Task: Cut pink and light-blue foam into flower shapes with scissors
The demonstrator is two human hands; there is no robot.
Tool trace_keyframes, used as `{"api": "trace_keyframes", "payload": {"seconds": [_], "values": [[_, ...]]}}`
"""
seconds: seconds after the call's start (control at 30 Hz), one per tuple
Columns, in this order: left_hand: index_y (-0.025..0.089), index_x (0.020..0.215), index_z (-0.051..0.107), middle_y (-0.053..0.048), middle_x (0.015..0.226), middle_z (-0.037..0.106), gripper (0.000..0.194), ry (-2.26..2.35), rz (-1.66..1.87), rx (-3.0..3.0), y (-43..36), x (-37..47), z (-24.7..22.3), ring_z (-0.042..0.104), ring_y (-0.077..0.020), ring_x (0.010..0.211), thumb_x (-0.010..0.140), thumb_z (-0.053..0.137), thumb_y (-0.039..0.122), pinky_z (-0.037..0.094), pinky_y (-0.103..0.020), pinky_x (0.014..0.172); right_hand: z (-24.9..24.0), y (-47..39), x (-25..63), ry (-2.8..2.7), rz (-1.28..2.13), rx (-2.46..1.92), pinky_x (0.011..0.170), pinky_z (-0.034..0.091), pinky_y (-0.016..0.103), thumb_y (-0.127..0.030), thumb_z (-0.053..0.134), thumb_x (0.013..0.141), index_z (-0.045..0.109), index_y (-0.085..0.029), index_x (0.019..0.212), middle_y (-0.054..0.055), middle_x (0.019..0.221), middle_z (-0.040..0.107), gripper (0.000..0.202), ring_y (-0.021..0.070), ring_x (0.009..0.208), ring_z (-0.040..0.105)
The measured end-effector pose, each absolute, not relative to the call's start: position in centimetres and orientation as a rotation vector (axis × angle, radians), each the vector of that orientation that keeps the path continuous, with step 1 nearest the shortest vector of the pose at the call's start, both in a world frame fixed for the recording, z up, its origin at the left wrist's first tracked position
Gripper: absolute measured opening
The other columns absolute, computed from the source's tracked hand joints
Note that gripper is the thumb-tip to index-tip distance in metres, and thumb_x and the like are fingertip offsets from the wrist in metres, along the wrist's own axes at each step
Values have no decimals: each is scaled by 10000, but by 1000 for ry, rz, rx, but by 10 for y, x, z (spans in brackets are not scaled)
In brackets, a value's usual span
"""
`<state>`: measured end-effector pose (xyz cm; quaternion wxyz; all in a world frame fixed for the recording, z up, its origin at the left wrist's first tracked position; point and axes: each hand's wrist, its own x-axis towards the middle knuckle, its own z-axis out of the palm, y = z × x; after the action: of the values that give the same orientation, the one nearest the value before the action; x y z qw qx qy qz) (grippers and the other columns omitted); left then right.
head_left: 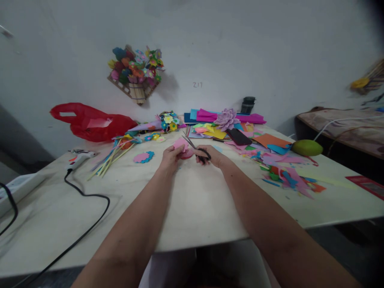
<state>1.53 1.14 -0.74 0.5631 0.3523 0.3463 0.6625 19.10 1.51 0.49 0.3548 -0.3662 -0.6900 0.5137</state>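
Note:
Between the fingers of my left hand [171, 157] is a piece of pink paper [180, 143]. My right hand [211, 156] grips a pair of scissors [189, 141] by its black handles. The blades are parted and point up and left, close to the pink paper. Beneath the hands, a reddish-pink round thing [187, 154] is partly hidden, and I cannot make out what it is. To the left of my hands lie scalloped pink and blue cut-outs [144, 157], overlapping on the table.
A glue gun [79, 160] with a black cord lies at the left, near a white power strip [21, 190]. Behind it sits a red plastic bag [90, 124]. Paper scraps [291, 178], a black phone [239, 137] and a green mango-like fruit [307, 147] are on the right.

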Motion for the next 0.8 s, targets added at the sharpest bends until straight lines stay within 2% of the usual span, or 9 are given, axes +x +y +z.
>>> {"api": "trace_keyframes", "payload": {"seconds": [0.23, 0.43, 0.6, 0.7, 0.8], "values": [[94, 650, 670, -50, 618, 654, 277, 839, 1556, 900, 14, 15, -12, 624, -143, 564, 512, 871, 226, 517, -290, 610, -2, 28, 190, -1511, 1247, -999, 315, 254, 168, -343, 746, 713, 603, -147, 818, 1, 557, 626, 263, 76, 393, 521], [109, 677, 688, -82, 633, 672, 298, 895, 1484, 1037, 11, 15, -12, 595, -148, 519, 549, 861, 316, 478, -288, 529, 1, 26, 188, -1387, 1263, -945, 332, 272, 166, -346, 795, 647, 575, -159, 870, -5, 580, 644, 365, 94, 439, 564], [149, 563, 624, -32, 445, 568, 327, 998, 1399, 1241, 5, 20, -9, 457, -111, 356, 603, 824, 405, 357, -251, 394, 6, 20, 186, -1359, 1280, -895, 336, 279, 171, -396, 777, 659, 566, -148, 844, 5, 582, 648, 374, 104, 460, 583], [157, 593, 674, -14, 485, 585, 237, 1045, 1406, 1345, 5, 26, -10, 490, -110, 399, 620, 811, 349, 380, -236, 420, 7, 20, 186, -1334, 1299, -866, 339, 280, 178, -420, 746, 687, 559, -149, 835, 11, 585, 649, 361, 107, 456, 576], [194, 655, 727, -22, 617, 666, 114, 1055, 1502, 1287, 7, 31, -13, 626, -163, 596, 583, 813, 214, 477, -242, 556, 5, 22, 185, -1311, 1299, -887, 344, 280, 186, -384, 747, 686, 555, -154, 843, 7, 574, 639, 339, 110, 452, 567]]}}
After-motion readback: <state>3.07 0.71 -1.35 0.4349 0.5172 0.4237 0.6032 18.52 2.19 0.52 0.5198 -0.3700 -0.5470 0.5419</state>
